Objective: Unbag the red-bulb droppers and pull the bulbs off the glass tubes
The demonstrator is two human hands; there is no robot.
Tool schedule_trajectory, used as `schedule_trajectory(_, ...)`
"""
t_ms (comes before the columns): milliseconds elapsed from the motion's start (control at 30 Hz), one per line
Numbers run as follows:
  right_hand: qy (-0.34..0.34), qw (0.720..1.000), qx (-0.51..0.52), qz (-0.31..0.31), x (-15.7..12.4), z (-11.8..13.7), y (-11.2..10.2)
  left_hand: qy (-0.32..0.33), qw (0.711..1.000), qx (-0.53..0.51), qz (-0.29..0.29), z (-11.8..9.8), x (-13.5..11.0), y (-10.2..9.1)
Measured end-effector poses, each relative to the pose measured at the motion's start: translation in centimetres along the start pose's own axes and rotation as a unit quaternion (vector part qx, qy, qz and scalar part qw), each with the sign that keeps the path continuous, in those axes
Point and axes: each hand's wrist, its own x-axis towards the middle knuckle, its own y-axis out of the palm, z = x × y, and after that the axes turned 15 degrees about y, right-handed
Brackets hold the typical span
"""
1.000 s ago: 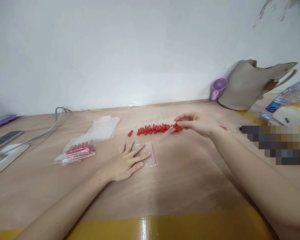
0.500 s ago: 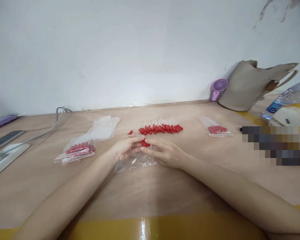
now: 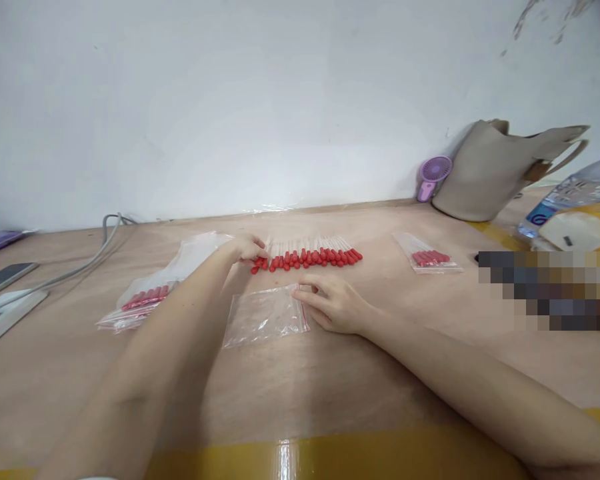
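My left hand point(image 3: 250, 249) is at the left end of a row of thin white sticks with red bulb-shaped tips point(image 3: 316, 257). Its fingers are closed over a few red-tipped sticks point(image 3: 260, 265), whose shafts are mostly hidden by the hand. Nearer to me, a clear zip bag point(image 3: 263, 317) lies flat, with nothing visible inside. My right hand point(image 3: 335, 303) rests at the bag's red-lined right edge. Its thumb and fingers are curved but apart, and the fingertips touch the bag.
Filled bags of red-tipped sticks point(image 3: 143, 300) are stacked at left, beside flat bags point(image 3: 193, 253). Another filled bag point(image 3: 430, 258) lies right. Around them are a power strip point(image 3: 15, 317), phone point(image 3: 5, 280), cable point(image 3: 93, 260), purple fan point(image 3: 434, 175), grey handbag point(image 3: 490, 173) and bottle point(image 3: 565, 200).
My left hand has moved away and left from the bag to the end of the row, taking the red-tipped sticks from between my hands. My right hand has stayed by the bag.
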Motion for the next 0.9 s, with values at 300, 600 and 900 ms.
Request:
schedule_trajectory(300, 0.002, 1.0, -0.012, 0.004, 0.0, -0.2, 0.0, 0.005, 0.997, 0.076, -0.029, 0.1, 0.4, 1.0)
schedule_trajectory(600, 0.008, 1.0, -0.017, 0.007, -0.3, -0.3, 0.3, -0.008, 0.997, 0.073, -0.003, 0.5, -0.5, 0.1)
schedule_trajectory(900, 0.013, 0.999, -0.021, 0.026, -0.5, -0.6, 0.5, 0.005, 0.999, -0.043, -0.013, -0.3, -1.9, 1.6)
